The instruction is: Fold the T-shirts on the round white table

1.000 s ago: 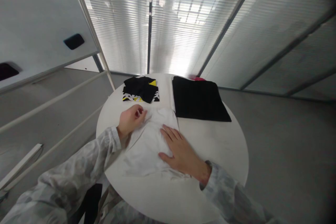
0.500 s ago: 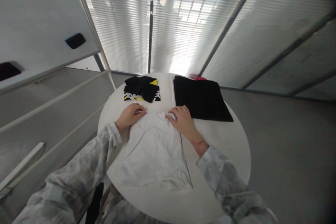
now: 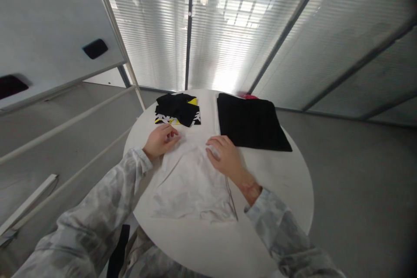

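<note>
Round white table [image 3: 283, 173] | left hand [image 3: 160, 141], right hand [image 3: 226, 157] curled at white cloth [image 3: 195, 184] | grip: cannot tell

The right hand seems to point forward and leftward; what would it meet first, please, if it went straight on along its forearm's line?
Past the white cloth beneath it, the right hand would probably meet the cloth pile's near right corner, though height is unclear.

No text can be read for certain. Near the far left edge of the table [image 3: 270, 191] there is a printed cloth [image 3: 166, 120], which bears white, black and yellow shapes, a little similar to pieces of letters. A black cloth [image 3: 179, 107] covers a part of it, so I cannot tell any word.
</note>
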The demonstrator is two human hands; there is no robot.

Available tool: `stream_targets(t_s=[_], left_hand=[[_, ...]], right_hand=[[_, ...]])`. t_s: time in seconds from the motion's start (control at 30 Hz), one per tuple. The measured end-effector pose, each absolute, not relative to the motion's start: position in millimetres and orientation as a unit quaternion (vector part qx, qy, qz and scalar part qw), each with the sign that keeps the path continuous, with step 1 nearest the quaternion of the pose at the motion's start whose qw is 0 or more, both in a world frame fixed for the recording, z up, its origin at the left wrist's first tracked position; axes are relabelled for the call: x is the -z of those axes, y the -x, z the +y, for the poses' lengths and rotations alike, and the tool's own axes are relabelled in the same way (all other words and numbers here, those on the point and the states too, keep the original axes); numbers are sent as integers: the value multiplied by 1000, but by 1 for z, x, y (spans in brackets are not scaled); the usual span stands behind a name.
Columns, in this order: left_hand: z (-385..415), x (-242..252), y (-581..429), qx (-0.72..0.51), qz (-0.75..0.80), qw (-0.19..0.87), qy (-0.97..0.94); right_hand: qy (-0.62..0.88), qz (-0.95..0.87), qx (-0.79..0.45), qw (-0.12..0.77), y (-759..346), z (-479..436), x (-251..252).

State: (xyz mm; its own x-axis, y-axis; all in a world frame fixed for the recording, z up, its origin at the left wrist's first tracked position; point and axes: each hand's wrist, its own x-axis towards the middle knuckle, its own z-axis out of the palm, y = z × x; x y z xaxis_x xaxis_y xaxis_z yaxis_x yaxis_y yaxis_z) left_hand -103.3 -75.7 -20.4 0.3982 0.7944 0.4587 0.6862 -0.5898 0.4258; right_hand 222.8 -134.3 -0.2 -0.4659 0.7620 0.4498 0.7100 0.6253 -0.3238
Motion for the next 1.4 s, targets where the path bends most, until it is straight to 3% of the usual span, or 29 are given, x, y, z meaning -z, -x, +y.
stream_targets(t_s=[0.2,0.8,1.27,1.4], left_hand=[[-83,21,119,-220,428,96,-871],[-76,21,134,-250,406,205,-855],[-96,3,113,-229,454,44,-860],[-128,1,76,-240,437,55,-865]], right_hand=[[352,-909,-131,183,-207,-173,6],[354,-905,-151,182,-211,-173,5],[363,-904,-142,176,-209,-177,1],[374,-899,-133,185,-209,-183,4]])
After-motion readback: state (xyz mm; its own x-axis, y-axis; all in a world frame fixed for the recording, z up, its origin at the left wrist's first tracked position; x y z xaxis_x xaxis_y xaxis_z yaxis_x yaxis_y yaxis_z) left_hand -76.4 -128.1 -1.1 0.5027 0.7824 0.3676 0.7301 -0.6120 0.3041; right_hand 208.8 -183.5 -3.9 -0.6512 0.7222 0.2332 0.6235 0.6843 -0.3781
